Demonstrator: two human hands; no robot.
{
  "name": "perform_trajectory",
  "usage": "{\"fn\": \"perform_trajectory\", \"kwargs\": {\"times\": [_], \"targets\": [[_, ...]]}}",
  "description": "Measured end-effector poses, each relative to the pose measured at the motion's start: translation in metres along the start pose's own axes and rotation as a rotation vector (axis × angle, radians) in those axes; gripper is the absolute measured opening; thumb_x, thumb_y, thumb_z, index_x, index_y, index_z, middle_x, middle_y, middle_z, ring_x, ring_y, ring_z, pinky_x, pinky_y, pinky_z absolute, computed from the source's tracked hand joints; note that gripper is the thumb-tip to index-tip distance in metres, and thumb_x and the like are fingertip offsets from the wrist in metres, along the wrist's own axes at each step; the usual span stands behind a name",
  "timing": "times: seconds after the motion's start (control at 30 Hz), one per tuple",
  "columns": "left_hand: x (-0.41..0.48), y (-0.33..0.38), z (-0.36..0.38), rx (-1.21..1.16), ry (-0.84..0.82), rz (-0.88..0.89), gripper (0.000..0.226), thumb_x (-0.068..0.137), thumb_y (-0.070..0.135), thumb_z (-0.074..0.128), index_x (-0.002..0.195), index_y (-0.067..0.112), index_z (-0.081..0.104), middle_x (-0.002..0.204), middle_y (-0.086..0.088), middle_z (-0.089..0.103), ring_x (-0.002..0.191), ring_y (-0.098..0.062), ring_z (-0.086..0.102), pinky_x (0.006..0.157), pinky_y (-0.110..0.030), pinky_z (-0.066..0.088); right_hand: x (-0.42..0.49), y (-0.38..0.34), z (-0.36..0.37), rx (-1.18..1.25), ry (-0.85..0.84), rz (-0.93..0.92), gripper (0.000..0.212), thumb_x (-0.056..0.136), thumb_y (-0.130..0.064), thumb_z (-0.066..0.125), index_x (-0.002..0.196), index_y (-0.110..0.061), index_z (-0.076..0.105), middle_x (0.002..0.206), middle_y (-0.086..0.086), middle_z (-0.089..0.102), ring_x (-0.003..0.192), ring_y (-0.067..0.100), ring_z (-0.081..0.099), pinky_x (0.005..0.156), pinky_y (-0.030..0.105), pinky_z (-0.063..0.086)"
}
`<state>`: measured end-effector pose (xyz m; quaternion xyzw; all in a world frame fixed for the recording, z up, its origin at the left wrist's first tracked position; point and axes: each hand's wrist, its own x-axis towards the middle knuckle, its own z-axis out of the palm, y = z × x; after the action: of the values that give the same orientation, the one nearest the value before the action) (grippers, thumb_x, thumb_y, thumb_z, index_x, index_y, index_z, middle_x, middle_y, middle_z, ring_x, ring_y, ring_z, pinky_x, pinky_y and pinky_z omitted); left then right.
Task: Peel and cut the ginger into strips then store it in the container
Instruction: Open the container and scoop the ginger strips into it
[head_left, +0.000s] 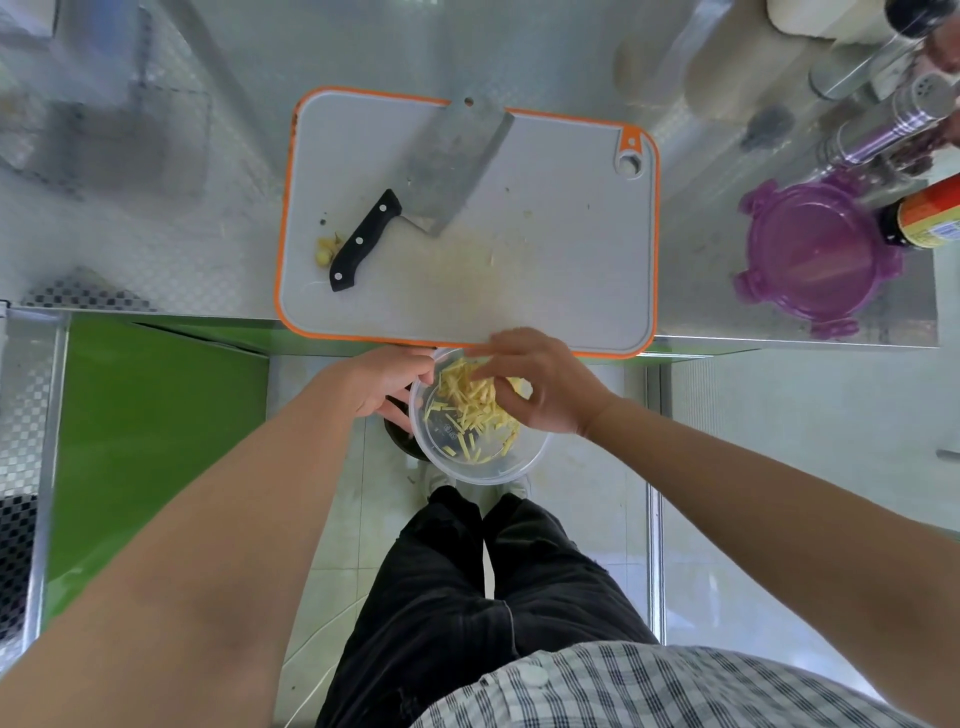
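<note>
Cutting looks done: the black-handled steel cleaver (415, 192) lies on the orange-rimmed white cutting board (545, 270), the left hand (387, 382) grips the clear round plastic container (467, 470) holding the yellow ginger strips (465, 410), the right hand (535, 387) dips curled fingers among them, grip unclear, and the purple plastic lid (815, 254) is still off.

No text can be read. The bottle (930, 213) at the right edge of the desk (701, 260) carries an orange-and-yellow label — its print too blurred — and the clear container (498, 467) bears faint moulded marks, likewise illegible.
</note>
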<state>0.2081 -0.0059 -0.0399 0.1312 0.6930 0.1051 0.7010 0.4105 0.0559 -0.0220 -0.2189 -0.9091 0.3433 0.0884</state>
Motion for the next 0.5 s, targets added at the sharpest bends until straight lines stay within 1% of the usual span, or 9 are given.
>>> {"fn": "perform_trajectory", "kwargs": {"times": [0.07,0.1,0.17,0.2,0.27,0.33,0.37,0.43,0.5], "targets": [[0.000,0.001,0.002,0.002,0.004,0.006,0.044,0.087,0.004,0.048,0.130,0.014,0.053,0.124,-0.010,0.057,0.095,-0.025,0.063,0.060,-0.038,0.059,0.006,0.002,-0.001,-0.023,0.003,0.028,0.037,0.081,-0.014,0.046,0.108,-0.013,0.071,0.120,0.007,0.066,0.114,0.022,0.059,0.099,0.035,0.045],[0.000,0.001,0.003,0.002,0.004,0.006,0.044,0.087,0.004,0.048,0.130,0.014,0.053,0.124,-0.010,0.057,0.095,-0.025,0.063,0.061,-0.038,0.059,0.007,0.001,-0.001,-0.025,0.009,0.044,0.036,0.082,-0.016,0.046,0.106,-0.014,0.072,0.115,0.006,0.069,0.108,0.020,0.063,0.094,0.037,0.049],[0.001,0.001,0.004,0.006,0.005,0.001,0.045,0.087,0.005,0.048,0.131,0.015,0.052,0.125,-0.010,0.057,0.097,-0.026,0.063,0.062,-0.039,0.060,0.010,-0.002,-0.006,0.009,0.072,0.079,0.031,0.083,-0.020,0.045,0.094,-0.016,0.074,0.093,0.001,0.074,0.086,0.019,0.068,0.078,0.037,0.055],[0.001,0.000,0.004,0.007,0.004,0.000,0.045,0.087,0.005,0.048,0.131,0.015,0.052,0.125,-0.010,0.057,0.098,-0.026,0.063,0.064,-0.040,0.060,0.015,-0.001,-0.010,0.045,0.122,0.117,0.032,0.083,-0.021,0.045,0.093,-0.015,0.074,0.091,0.000,0.074,0.083,0.019,0.068,0.078,0.036,0.054],[0.002,0.000,0.004,0.012,0.001,-0.003,0.044,0.087,0.006,0.048,0.130,0.015,0.052,0.123,-0.009,0.057,0.100,-0.026,0.062,0.068,-0.042,0.060,0.030,0.011,-0.016,0.091,0.198,0.220,0.039,0.083,-0.022,0.042,0.109,-0.012,0.070,0.113,0.003,0.069,0.104,0.019,0.064,0.095,0.034,0.048],[0.001,0.001,0.005,0.017,-0.004,-0.002,0.043,0.087,0.006,0.048,0.129,0.014,0.052,0.122,-0.009,0.058,0.100,-0.026,0.062,0.071,-0.043,0.060,0.042,0.030,-0.019,0.001,0.139,0.305,0.052,0.087,-0.024,0.041,0.135,-0.008,0.051,0.144,0.010,0.046,0.134,0.021,0.042,0.114,0.032,0.029],[0.002,0.002,0.004,0.019,-0.006,-0.003,0.043,0.087,0.006,0.048,0.130,0.013,0.052,0.123,-0.009,0.057,0.100,-0.025,0.062,0.072,-0.043,0.060,0.046,0.039,-0.018,-0.074,0.066,0.331,0.058,0.089,-0.026,0.040,0.143,-0.006,0.037,0.152,0.012,0.031,0.142,0.022,0.028,0.118,0.034,0.019],[0.003,0.003,0.003,0.031,-0.013,-0.004,0.046,0.087,0.006,0.047,0.133,0.014,0.049,0.127,-0.008,0.055,0.102,-0.025,0.061,0.071,-0.042,0.060,0.048,0.048,-0.012,-0.186,-0.064,0.335,0.066,0.090,-0.030,0.037,0.149,-0.004,0.021,0.158,0.013,0.015,0.147,0.024,0.010,0.120,0.039,0.005],[0.004,0.002,0.003,0.038,-0.017,-0.006,0.048,0.087,0.006,0.047,0.134,0.016,0.049,0.126,-0.007,0.055,0.102,-0.025,0.061,0.069,-0.041,0.060,0.041,0.044,-0.007,-0.152,-0.088,0.249,0.062,0.092,-0.026,0.038,0.147,-0.001,0.025,0.156,0.015,0.019,0.146,0.026,0.012,0.120,0.040,0.001]]}}
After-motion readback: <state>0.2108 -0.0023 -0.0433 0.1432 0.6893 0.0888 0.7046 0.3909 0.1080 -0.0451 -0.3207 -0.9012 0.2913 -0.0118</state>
